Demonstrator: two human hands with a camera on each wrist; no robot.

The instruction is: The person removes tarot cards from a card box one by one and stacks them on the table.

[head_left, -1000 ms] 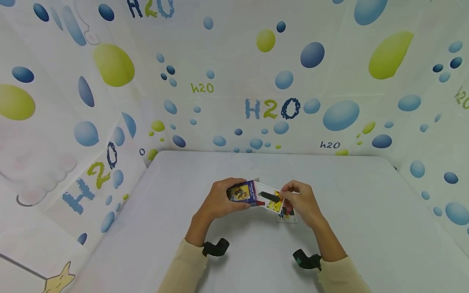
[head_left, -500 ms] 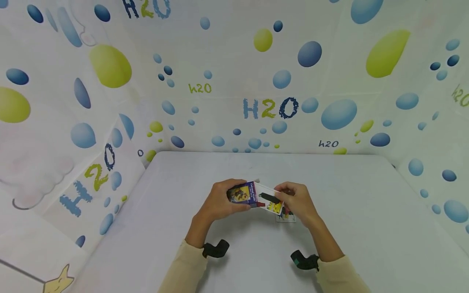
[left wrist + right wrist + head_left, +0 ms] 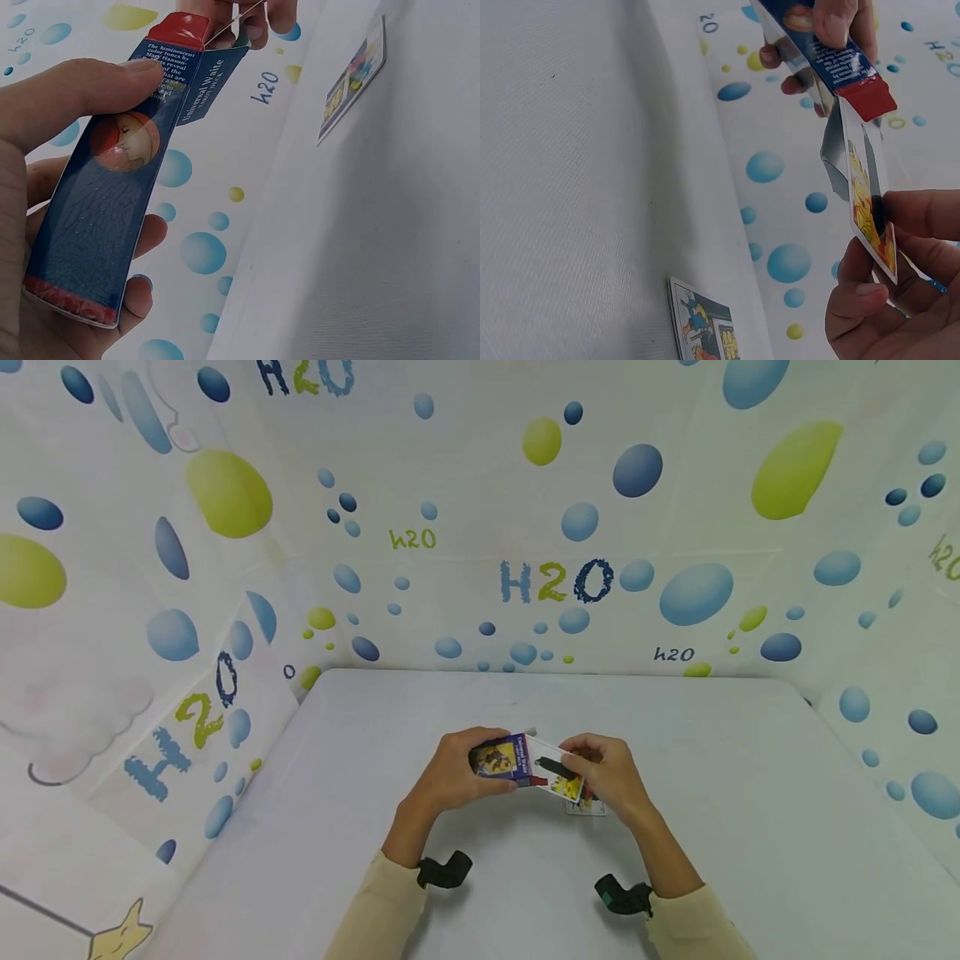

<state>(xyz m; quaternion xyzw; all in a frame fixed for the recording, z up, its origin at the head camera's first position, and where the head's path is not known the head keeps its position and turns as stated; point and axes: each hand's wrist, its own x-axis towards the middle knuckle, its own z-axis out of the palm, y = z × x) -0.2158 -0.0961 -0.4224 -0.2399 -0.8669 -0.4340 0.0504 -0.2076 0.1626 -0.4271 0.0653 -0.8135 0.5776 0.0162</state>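
Note:
My left hand (image 3: 453, 774) grips a dark blue "Universal Waite" tarot box (image 3: 97, 202) with red ends, thumb along its narrow side. The box (image 3: 501, 759) is tilted, its open end towards the right hand, and a red flap (image 3: 868, 97) stands out there. A picture card (image 3: 553, 768) juts from that end; whether one or more cards lie together I cannot tell. My right hand (image 3: 611, 777) pinches the card's outer end between thumb and fingers (image 3: 930, 214). Below the right hand, a small stack of picture cards (image 3: 705, 328) lies face up on the table.
The white table (image 3: 337, 793) reaches back to a wall sheet (image 3: 465, 468) printed with blue and green drops. Dark wrist cameras (image 3: 446, 869) sit on both wrists above the tabletop.
My right hand has shifted slightly left, its fingers further along the card towards the box. The box and left hand have moved a little to the right.

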